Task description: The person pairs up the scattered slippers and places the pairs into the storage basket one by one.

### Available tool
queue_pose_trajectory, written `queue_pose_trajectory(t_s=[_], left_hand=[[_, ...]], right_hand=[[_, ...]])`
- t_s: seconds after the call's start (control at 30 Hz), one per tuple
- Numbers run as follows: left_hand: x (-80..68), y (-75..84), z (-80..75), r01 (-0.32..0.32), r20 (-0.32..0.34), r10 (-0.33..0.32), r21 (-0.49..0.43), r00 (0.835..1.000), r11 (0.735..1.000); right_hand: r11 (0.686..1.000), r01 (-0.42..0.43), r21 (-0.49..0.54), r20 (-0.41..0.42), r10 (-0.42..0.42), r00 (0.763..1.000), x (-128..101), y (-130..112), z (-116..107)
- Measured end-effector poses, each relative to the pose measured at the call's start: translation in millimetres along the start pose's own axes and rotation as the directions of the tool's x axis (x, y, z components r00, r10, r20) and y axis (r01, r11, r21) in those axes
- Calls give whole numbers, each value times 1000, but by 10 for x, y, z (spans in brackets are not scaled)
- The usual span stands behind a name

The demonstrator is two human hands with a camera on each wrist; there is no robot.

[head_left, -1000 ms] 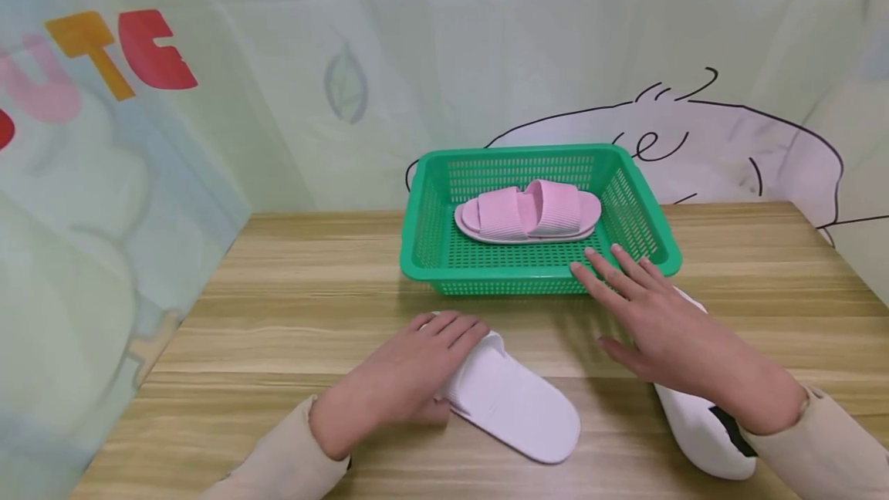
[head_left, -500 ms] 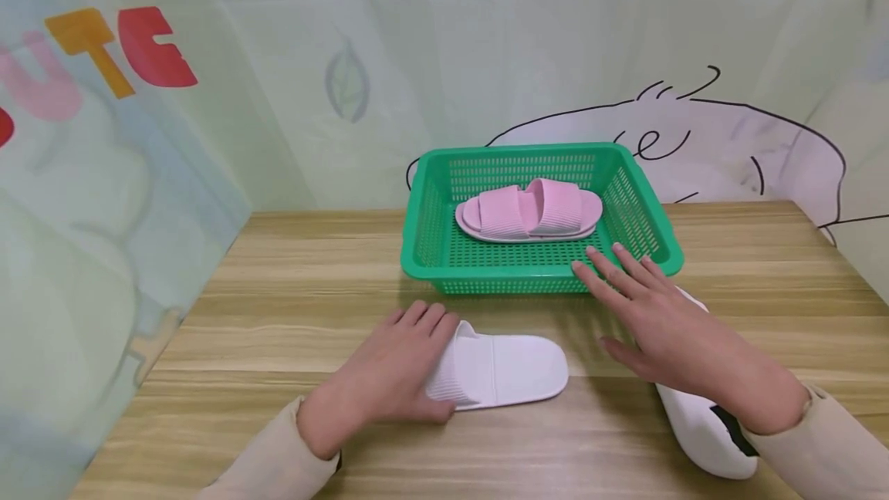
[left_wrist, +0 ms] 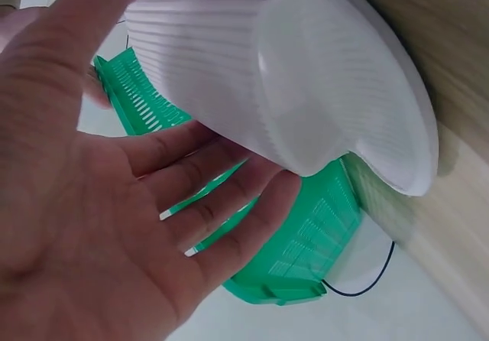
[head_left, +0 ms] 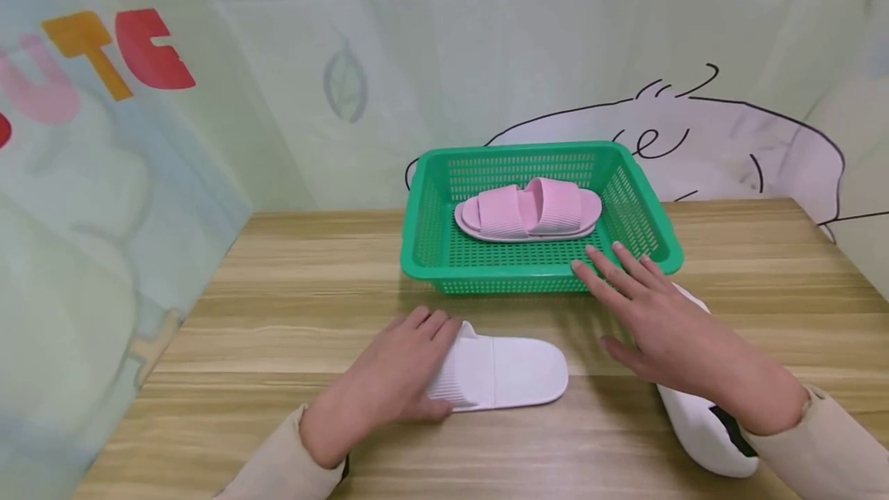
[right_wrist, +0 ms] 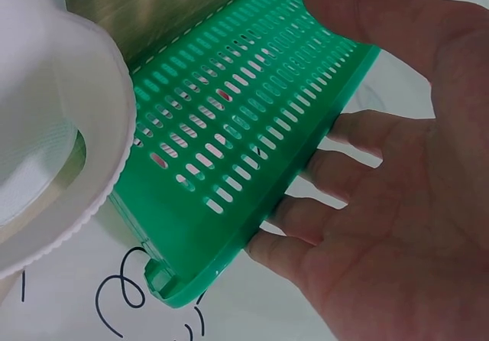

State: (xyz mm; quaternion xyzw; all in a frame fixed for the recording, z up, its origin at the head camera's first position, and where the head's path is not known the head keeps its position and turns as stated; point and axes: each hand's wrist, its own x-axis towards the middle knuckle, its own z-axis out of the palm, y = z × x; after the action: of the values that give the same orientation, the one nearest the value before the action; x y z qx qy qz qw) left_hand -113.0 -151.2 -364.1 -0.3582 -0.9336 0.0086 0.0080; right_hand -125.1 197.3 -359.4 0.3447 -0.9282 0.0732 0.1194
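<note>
1. Two hands share the work: the left hand (head_left: 389,380) lies over the ribbed strap end of a white slipper (head_left: 510,373), fingers (head_left: 430,326) nearly straight on top and thumb against its near edge, a light hold and no firm grip.
2. That slipper lies flat on the bench (head_left: 292,307), just in front of the green basket (head_left: 434,268).
3. To lift it cleanly, I would curl the fingers under the strap, since a flat palm may only slide it.
4. The right hand (head_left: 667,322) hovers open at the basket's near right corner, holding nothing, above a second white slipper (head_left: 701,427).
5. A pink slipper pair (head_left: 528,211) already sits in the basket.
6. The bench is pale striped wood, backed by a printed curtain (head_left: 347,60).
</note>
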Motion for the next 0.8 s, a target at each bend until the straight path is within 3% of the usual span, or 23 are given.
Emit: queue_pose_trajectory(t_s=[0.33,0.8], left_hand=[[-39,5,18,-11,-2,11,45,1000,999],[13,49,-15,55,59,-55,9,997,998]], right_hand=[[1000,-17,21,6,17,1000,-6,-3,11],[1000,-2,-1,-11,2,1000,-21,41,44]])
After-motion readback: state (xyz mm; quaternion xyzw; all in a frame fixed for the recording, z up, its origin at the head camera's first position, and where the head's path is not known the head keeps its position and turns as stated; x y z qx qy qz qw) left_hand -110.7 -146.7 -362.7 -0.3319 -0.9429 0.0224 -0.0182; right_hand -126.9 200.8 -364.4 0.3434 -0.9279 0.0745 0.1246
